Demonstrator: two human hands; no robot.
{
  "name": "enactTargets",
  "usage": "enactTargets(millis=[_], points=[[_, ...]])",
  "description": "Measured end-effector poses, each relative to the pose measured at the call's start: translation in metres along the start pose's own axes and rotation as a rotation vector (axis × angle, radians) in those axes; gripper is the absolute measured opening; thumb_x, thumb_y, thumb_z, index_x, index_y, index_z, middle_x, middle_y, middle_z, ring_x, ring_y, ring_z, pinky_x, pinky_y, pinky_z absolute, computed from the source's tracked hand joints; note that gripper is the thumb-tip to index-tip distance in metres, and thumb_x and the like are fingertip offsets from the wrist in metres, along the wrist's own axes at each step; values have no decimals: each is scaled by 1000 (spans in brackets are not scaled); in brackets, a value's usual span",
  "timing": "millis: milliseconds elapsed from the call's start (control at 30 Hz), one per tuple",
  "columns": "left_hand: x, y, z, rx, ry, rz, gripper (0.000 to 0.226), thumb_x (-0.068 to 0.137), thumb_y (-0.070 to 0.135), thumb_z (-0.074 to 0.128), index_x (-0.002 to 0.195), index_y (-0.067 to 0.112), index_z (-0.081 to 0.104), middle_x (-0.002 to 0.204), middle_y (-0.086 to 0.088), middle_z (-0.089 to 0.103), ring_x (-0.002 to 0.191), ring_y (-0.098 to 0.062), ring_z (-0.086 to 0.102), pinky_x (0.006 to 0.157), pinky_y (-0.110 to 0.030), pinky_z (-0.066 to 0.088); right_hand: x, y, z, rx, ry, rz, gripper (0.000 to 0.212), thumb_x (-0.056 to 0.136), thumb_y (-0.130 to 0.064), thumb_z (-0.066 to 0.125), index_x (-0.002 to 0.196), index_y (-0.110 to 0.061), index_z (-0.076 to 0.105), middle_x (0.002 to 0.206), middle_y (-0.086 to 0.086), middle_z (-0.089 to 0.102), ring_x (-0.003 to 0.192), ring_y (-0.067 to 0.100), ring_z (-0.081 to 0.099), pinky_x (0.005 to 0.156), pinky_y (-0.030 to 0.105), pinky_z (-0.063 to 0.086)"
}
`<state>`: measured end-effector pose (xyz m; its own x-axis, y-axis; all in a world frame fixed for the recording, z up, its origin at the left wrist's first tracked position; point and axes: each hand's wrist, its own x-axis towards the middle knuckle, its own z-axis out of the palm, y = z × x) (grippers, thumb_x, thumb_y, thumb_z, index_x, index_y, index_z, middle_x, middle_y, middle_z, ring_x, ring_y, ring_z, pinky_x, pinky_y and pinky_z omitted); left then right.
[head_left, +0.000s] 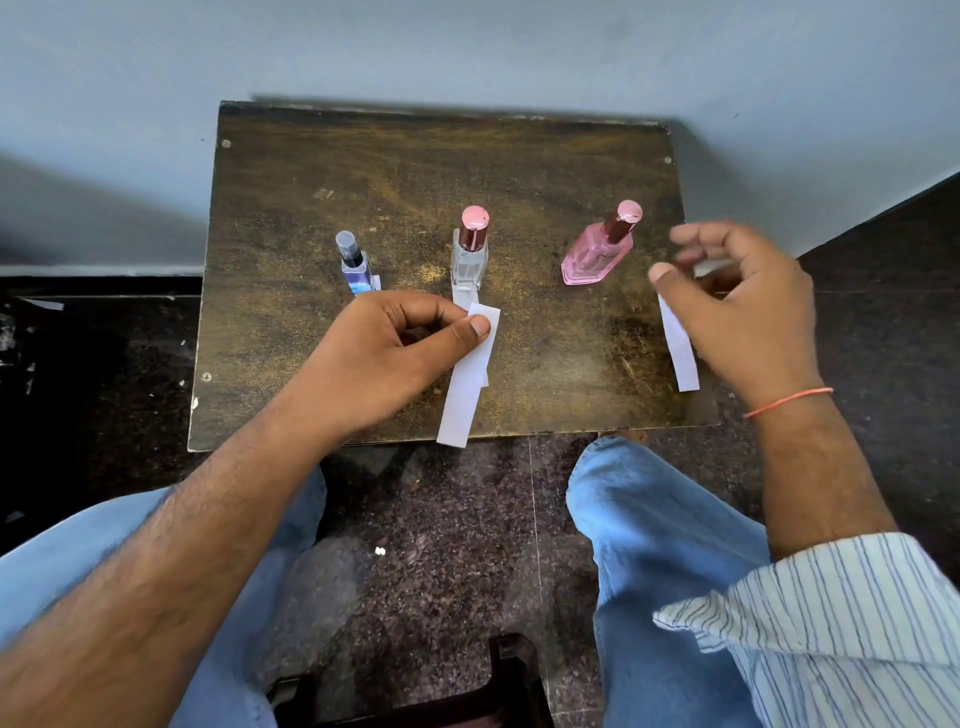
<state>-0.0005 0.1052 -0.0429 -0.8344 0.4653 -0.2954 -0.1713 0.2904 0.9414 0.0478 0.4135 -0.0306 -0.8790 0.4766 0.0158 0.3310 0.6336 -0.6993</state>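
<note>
On the table (415, 166), our left hand (384, 353) pinches the top of the paper strip (460, 410) just in front of the clear bottle (469, 262). Our right hand (748, 306) hovers blurred to that bottle's right, and we cannot tell if it holds anything. We judge the strip light, limp and easily creased, so it is best pinched at 1 end.

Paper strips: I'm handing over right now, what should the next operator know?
Left hand pinches the top of a paper strip in front of the clear bottle; a second strip lies under it.
Right hand, blurred, hovers over the right strip near the pink bottle; grip unclear.
Blue bottle stands left, a strip end at its base.
Done: all three bottles capped on the table, strips by each.
Left: probably spraying the strips.
</note>
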Motion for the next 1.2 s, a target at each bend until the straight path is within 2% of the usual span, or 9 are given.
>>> enactTargets(millis=[100, 200, 367, 500, 633, 800, 1000, 1100, 1200], points=[[0, -2, -1, 62, -44, -7, 22, 103, 34, 69, 91, 23, 84, 69, 14, 74, 61, -8, 52, 57, -17, 38, -2, -6, 13, 16, -119, -83, 51, 90, -36, 85, 138, -37, 67, 131, -22, 70, 94, 6, 66, 84, 12, 47], [-2, 1, -3, 64, -96, -14, 21, 105, 27, 68, 97, 15, 83, 85, 7, 84, 65, 4, 66, 64, -9, 47, -3, -8, 27, 90, -183, -130, 58, 90, -31, 85, 141, -45, 61, 128, -27, 69, 94, 11, 68, 90, 14, 50], [-5, 0, -4, -8, -135, -11, 16, 99, 27, 73, 111, 19, 78, 93, -2, 86, 94, -24, 82, 91, -45, 63, 1, -3, 37, 154, -192, -107, 47, 94, -33, 82, 139, -31, 69, 124, -10, 75, 89, 11, 68, 93, 27, 57], [-6, -1, -3, -91, -141, 72, 30, 97, 24, 73, 122, 25, 56, 87, -9, 84, 72, -26, 74, 65, -33, 52, 2, 1, 36, 173, -214, -115, 34, 91, -33, 83, 124, -24, 77, 115, -9, 77, 81, 4, 62, 84, 25, 55], [-4, -4, -4, 0, -117, 195, 13, 102, 11, 72, 109, 21, 74, 95, -1, 82, 73, -22, 71, 73, -25, 55, -1, -1, 33, 229, -308, -150, 25, 90, -28, 86, 114, -24, 80, 103, -4, 79, 82, 10, 66, 84, 30, 56], [-5, -8, -6, 256, 17, 218, 23, 102, 19, 71, 108, 38, 83, 92, 14, 82, 51, -9, 46, 52, -23, 41, -11, -10, 30, 386, -523, -206, 25, 90, -18, 88, 114, -20, 81, 106, 15, 80, 92, 19, 67, 89, 48, 59], [-8, 3, 3, 241, 112, 200, 17, 102, 30, 73, 116, 34, 81, 47, 18, 54, 38, -8, 32, 44, -21, 24, -23, -19, 37, 445, -767, -208, 34, 84, -25, 90, 116, -17, 82, 100, 22, 77, 85, 18, 62, 80, 41, 52], [-10, 10, 3, 119, 52, 191, 25, 99, 41, 73, 121, 31, 80, 64, 6, 75, 36, -28, 53, 38, -31, 35, -28, -26, 42, 445, -855, -238, 29, 84, -20, 87, 113, -20, 81, 96, 13, 79, 82, 12, 63, 77, 32, 53], [-10, 12, 5, 58, -12, 167, 28, 96, 34, 74, 123, 25, 80, 94, 15, 84, 37, -10, 57, 39, -21, 44, -32, -28, 45, 466, -901, -212, 31, 85, -15, 88, 115, -14, 81, 89, -6, 80, 79, 9, 67, 75, 24, 55]])
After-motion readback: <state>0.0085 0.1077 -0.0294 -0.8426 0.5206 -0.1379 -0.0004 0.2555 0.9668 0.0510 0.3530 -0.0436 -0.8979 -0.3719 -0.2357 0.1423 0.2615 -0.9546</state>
